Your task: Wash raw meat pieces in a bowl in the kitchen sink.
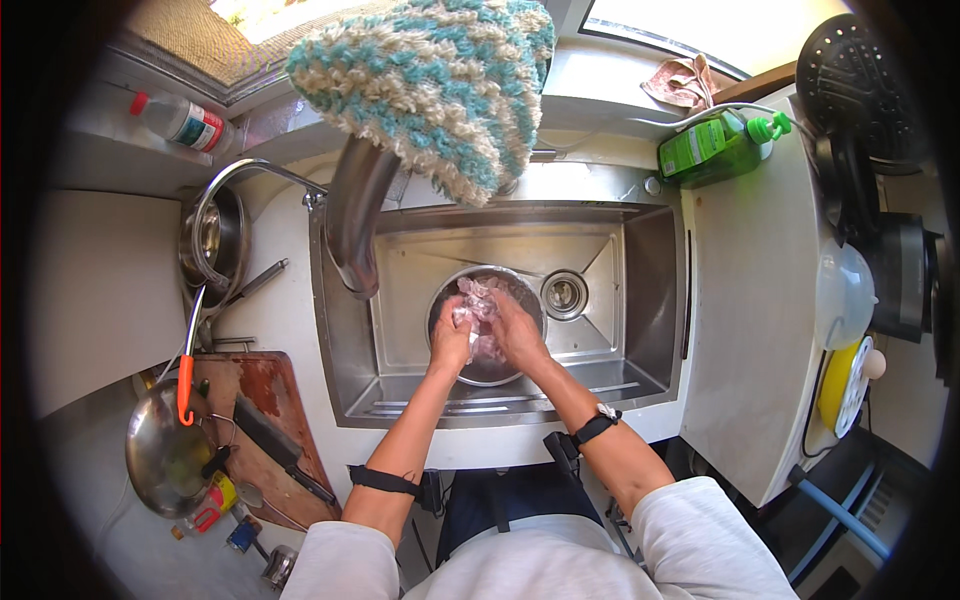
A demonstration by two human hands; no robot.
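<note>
A round metal bowl [525, 287] stands in the steel sink [410, 245], left of the drain. Wet, glossy, pinkish-white pieces [481, 298] fill its middle; they look like raw meat, but glare and water blur their kind. Over the bowl's left side, my left hand [450, 335] is closed round some of them. From the right, my right hand [516, 335] curls its fingers against the same pieces, its fingertips partly hidden among them. Both forearms reach over the sink's front edge.
A curved faucet [355, 220] hangs over the sink's left side, below a fluffy teal-and-cream cloth [430, 90]. Green soap bottle [715, 148] stands at the back right. On the left lie a cutting board [275, 385], a knife [270, 435] and pans [165, 450].
</note>
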